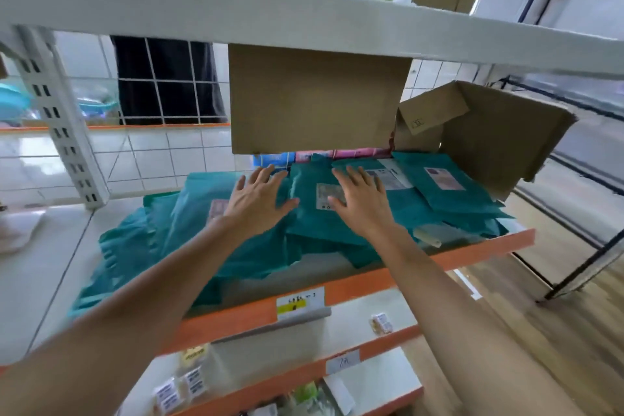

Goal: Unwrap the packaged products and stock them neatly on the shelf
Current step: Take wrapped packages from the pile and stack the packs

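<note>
While teal mailers crowd shelf | cardboard flap overhangs | left hand, right hand: grip released

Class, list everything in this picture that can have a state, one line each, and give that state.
Teal plastic mailer bags: look unopened, piled loosely.
Brown cardboard box: open, flaps spread.
Left hand: open, fingers straight, over the bags.
Right hand: open, fingers straight, over the bags.

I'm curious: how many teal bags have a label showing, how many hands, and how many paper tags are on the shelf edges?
Teal bags with a label showing: 4
Hands (left hand, right hand): 2
Shelf tags: 2
Total: 8
</note>
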`<state>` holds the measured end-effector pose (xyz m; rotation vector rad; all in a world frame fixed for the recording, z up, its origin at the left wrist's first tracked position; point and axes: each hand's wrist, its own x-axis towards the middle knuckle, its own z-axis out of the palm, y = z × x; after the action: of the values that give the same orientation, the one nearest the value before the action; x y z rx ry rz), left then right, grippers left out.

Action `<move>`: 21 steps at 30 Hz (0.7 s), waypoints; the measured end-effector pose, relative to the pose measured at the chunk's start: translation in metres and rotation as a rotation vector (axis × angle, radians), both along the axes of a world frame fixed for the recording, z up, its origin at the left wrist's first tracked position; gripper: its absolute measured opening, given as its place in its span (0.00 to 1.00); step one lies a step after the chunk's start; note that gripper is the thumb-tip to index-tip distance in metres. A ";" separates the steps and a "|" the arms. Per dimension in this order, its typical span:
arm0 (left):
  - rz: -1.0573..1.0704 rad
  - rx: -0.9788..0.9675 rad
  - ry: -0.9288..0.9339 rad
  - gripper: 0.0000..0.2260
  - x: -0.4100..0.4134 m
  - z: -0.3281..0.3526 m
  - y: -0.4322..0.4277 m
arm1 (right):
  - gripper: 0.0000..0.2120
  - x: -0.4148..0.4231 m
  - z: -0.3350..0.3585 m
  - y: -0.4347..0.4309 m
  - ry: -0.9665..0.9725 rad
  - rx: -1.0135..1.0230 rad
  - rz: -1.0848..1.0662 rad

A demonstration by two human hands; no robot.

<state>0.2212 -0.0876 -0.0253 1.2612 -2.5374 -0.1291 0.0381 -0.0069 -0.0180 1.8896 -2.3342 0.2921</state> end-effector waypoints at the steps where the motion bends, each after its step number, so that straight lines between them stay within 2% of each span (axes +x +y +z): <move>1: 0.011 0.009 0.003 0.30 -0.012 0.000 0.003 | 0.28 -0.014 0.001 0.001 0.000 -0.002 0.012; 5: 0.054 0.004 0.002 0.29 -0.063 0.004 0.012 | 0.27 -0.067 0.002 0.005 0.034 -0.040 0.040; 9: 0.080 0.058 -0.001 0.29 -0.106 0.003 0.020 | 0.27 -0.115 0.001 0.008 0.067 0.010 0.043; 12: 0.085 0.105 -0.012 0.29 -0.130 0.001 0.024 | 0.27 -0.140 0.000 0.011 0.021 0.008 0.026; 16: 0.083 0.137 -0.032 0.30 -0.153 0.003 0.028 | 0.26 -0.169 -0.008 0.016 -0.043 -0.034 -0.064; 21: 0.090 0.143 -0.066 0.31 -0.169 -0.002 0.015 | 0.27 -0.212 -0.014 0.023 -0.095 0.014 -0.238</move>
<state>0.0517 -0.0722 -0.0272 1.4538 -2.5608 -0.2570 -0.1739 0.0159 -0.0315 1.6136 -2.5979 0.3471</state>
